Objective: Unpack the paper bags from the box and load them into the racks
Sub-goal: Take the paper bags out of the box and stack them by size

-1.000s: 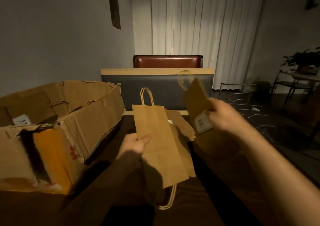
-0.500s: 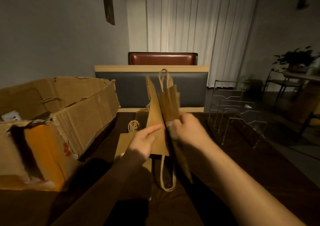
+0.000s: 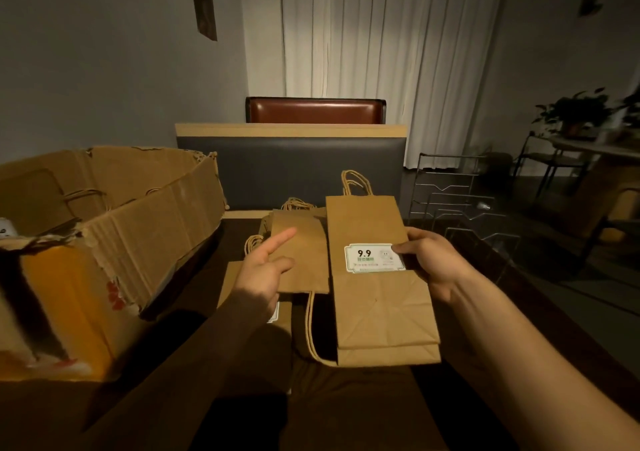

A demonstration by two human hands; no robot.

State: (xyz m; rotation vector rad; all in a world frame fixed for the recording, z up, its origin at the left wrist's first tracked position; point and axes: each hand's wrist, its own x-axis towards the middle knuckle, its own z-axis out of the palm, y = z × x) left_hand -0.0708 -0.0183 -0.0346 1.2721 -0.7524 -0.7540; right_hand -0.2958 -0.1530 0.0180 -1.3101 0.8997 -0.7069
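Dark brown table [image 3: 346, 409]: cardboard box [image 3: 114, 253] left, wire racks [image 3: 460, 204] right, flat paper bags [image 3: 242, 284] centre.

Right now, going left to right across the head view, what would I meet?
Cardboard box → left hand → bag with the 9.9 label → right hand → wire rack → potted plant.

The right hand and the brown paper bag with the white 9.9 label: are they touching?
Touching. The head view shows the right hand gripping the labelled brown paper bag, thumb on its label.
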